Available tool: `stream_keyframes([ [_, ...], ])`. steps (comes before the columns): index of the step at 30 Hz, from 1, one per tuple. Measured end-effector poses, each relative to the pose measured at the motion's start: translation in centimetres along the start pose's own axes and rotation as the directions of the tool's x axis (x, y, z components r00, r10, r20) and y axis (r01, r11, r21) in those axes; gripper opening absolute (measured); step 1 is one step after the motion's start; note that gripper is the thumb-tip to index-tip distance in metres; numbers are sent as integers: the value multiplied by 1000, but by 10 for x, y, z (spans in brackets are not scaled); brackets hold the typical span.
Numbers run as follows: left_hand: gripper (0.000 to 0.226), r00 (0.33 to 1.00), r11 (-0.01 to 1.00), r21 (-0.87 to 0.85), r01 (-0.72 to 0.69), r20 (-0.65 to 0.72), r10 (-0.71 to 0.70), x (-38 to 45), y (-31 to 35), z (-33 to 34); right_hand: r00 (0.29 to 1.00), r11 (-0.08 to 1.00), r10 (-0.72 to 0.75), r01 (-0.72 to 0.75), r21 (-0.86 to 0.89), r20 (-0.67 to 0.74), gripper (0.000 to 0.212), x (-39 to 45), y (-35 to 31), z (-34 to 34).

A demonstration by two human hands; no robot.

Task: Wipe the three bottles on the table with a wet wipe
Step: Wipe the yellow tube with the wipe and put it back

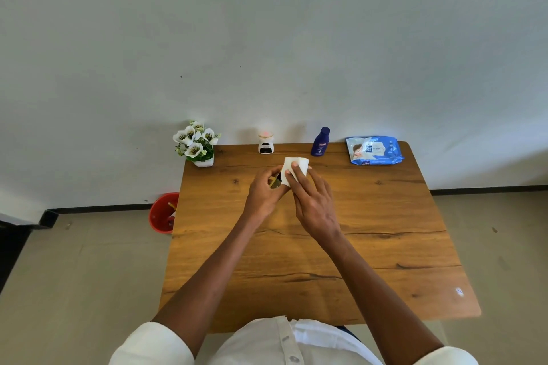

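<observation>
Table [385,216] showing warm brown woodgrain with dark knots and cracks. Beside its left edge, a red bucket [161,213]. Along its far edge: white flowers [194,139] with dark yellow-streaked centres, a white pot [266,145] with black label, a dark blue bottle [320,142], a blue-and-white wipes pack [374,150]. Over its middle, a white wipe [293,167].

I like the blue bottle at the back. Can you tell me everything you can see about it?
The blue bottle is small, dark blue and looks like plastic, with a rounded blue cap on top and a little label on its front, too small to read. It stands upright, cap closed, at the far edge of the wooden table, near the wall, between the white jar and the wipes pack. Nothing touches it except the table.
</observation>
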State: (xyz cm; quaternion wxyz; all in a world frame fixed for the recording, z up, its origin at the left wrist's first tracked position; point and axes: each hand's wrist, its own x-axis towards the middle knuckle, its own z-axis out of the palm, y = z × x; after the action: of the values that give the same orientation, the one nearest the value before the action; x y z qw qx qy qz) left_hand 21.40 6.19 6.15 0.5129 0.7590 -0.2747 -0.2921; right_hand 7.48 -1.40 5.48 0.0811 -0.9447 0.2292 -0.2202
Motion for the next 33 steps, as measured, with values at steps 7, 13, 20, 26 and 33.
stream_keyframes([
  [7, 62, 979, 980, 124, -154, 155, 134, -3, -11, -10, 996, 1000, 22, -20, -16, 82, 28, 22, 14, -21],
  [13, 54, 964, 974, 125, -191, 213, 161, -4, -16, -12, 868, 710, 306, -481, 514, 390, 31, 39, 24, -30],
  [20, 48, 987, 990, 34, -138, 91, 135, -9, -18, -7, 697, 89, 476, -645, 759, 536, 25, 32, 8, -26],
  [26, 41, 994, 993, 46, -113, -1, 113, -8, -20, -5, 783, 263, 482, -557, 788, 392, 33, 12, -16, -11],
  [33, 42, 995, 996, 36, -79, 64, 76, -7, -14, -3, 722, 189, 546, -600, 777, 425, 35, 21, -12, -4],
])
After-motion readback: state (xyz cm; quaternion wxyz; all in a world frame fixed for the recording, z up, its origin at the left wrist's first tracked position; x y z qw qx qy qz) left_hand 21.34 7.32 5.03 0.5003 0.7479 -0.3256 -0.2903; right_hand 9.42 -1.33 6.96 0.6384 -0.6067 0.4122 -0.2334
